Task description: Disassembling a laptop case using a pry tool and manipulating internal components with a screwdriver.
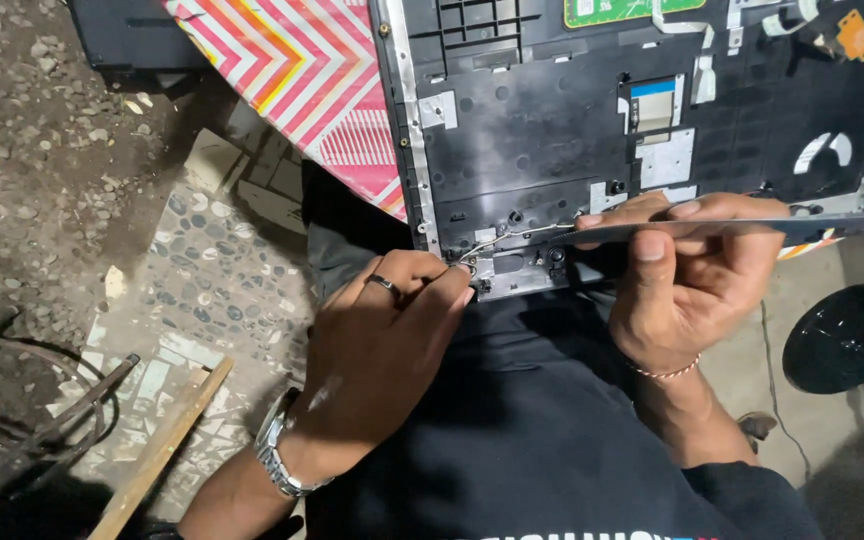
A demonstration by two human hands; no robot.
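Laptop chassis (552, 150), 1: left hand (377, 350) fingers pinch 1 thin wire (512, 236); right hand (687, 280) fingers clamp its edge.

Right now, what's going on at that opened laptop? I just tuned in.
A person is bent over an opened laptop chassis that lies on a chevron-patterned cloth. The left hand, with a ring and a wristwatch, pinches a thin wire at the chassis's lower edge near a hinge bracket. The right hand grips a long flat dark strip that runs off to the right. Lower left, a wooden stick lies on the mosaic floor.
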